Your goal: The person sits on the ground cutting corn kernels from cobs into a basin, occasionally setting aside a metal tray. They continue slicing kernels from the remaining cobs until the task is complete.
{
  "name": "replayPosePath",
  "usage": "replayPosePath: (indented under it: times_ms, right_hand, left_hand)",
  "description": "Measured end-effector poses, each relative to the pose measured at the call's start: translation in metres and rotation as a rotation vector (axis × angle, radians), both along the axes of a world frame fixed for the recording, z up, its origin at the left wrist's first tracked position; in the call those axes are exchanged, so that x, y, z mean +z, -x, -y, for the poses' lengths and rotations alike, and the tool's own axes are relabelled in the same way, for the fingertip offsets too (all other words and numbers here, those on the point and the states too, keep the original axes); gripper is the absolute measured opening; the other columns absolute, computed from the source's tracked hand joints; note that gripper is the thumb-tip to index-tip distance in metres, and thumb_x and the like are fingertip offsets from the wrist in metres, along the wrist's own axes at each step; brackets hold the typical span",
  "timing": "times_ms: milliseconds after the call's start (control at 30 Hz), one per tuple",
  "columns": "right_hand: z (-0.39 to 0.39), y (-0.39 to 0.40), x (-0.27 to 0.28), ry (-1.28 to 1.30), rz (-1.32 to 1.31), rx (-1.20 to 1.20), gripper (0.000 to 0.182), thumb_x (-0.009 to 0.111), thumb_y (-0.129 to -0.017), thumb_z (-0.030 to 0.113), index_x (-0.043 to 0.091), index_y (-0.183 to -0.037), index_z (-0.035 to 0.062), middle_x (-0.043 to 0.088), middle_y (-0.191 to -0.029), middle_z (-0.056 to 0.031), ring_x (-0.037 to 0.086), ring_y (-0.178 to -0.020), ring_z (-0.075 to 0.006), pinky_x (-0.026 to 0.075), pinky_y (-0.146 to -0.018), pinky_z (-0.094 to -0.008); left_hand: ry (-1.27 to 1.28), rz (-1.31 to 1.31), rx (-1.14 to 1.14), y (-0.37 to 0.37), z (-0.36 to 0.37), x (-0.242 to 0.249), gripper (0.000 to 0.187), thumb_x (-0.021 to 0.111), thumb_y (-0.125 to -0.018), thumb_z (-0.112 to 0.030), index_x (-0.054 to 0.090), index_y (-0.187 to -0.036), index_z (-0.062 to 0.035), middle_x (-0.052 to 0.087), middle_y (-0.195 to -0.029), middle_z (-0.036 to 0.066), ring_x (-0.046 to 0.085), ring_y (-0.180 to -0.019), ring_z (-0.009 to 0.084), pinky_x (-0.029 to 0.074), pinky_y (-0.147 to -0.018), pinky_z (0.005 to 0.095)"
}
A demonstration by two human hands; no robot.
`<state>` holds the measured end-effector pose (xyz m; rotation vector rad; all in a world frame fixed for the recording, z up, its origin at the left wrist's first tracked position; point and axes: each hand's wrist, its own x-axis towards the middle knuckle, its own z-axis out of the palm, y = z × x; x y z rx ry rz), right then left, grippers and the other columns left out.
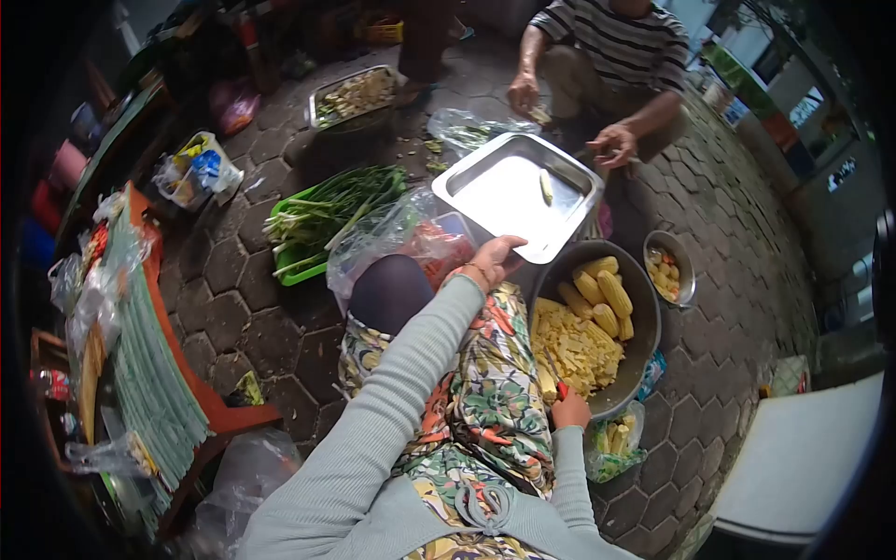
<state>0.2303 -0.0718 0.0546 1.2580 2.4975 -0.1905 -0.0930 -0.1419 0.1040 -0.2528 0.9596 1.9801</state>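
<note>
My left hand (490,262) grips the near corner of a shiny metal tray (490,201), thumb over the rim. A single pale-yellow piece (546,187), perhaps a corn cob, lies in the tray. At the near rim of a large dark pot (651,350), my right hand (570,410) is closed around a red handle (562,391), which looks like a knife's; its blade cannot be made out. Inside the pot are several peeled corn cobs (614,293) and a heap of cut corn kernels (583,355).
Another person (616,56) squats across from me, hands near the tray's far side. Around lie a green basket of scallions (345,210), a bowl of cut vegetables (665,271), a bag of corn (616,439), a tray of chopped food (355,96) and an orange-edged bench (177,345).
</note>
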Motion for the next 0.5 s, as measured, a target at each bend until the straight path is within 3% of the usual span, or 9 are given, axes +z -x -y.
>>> replayPosePath:
  times_ms: [100,500]
  right_hand:
    - [0.0,0.003,0.002,0.04,-0.012,-0.012,0.033,0.052,-0.07,0.021,0.051,-0.1,0.0063,0.059,-0.087,-0.0168,0.057,-0.08,-0.0316,0.045,-0.069,-0.0418]
    - [-0.001,0.001,-0.002,0.022,-0.009,-0.029,0.033,0.053,-0.07,0.021,0.051,-0.099,0.0051,0.059,-0.086,-0.0171,0.057,-0.08,-0.0327,0.045,-0.071,-0.0418]
  left_hand:
    - [0.033,-0.005,0.015,0.0,-0.002,0.001,0.014,0.063,-0.069,-0.011,0.056,-0.081,-0.01,0.056,-0.078,0.002,0.052,-0.07,0.0135,0.045,-0.061,0.0257]
    - [0.016,0.04,-0.008,0.008,-0.005,-0.012,0.012,0.064,-0.069,-0.011,0.057,-0.078,-0.0098,0.056,-0.076,0.003,0.052,-0.067,0.0133,0.046,-0.06,0.0246]
